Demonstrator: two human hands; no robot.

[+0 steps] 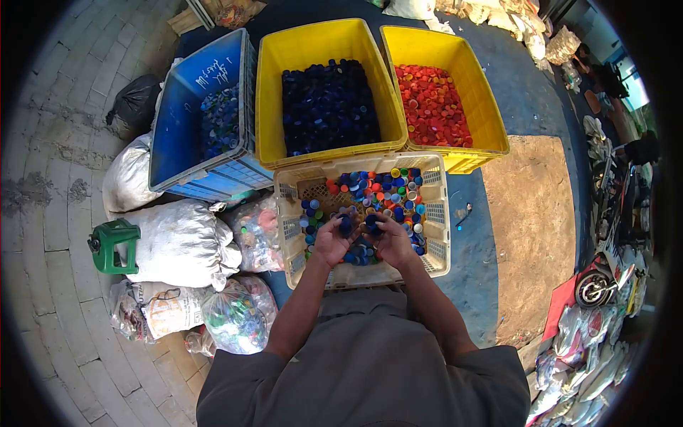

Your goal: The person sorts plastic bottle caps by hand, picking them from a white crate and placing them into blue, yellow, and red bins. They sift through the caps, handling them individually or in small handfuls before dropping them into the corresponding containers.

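Note:
Both hands are over a cream plastic crate (442, 213) that holds mixed bottle caps (384, 186) in blue, red, green, white and orange. My left hand (333, 240) curls around dark blue bottle caps (346, 226). Close beside it, my right hand (391, 240) is closed on dark blue bottle caps (373, 223) too. How many caps each hand holds is hard to make out. Beyond the crate stands a yellow bin (267, 92) of dark blue caps (331, 107).
A second yellow bin (487, 114) at right holds red caps (434, 103). At left a blue bin (171, 135) contains light blue caps (220, 121). White sacks (178, 238), a green plastic stool (117, 245) and a clear bag of caps (238, 317) crowd the left side. Cardboard (530, 235) lies right.

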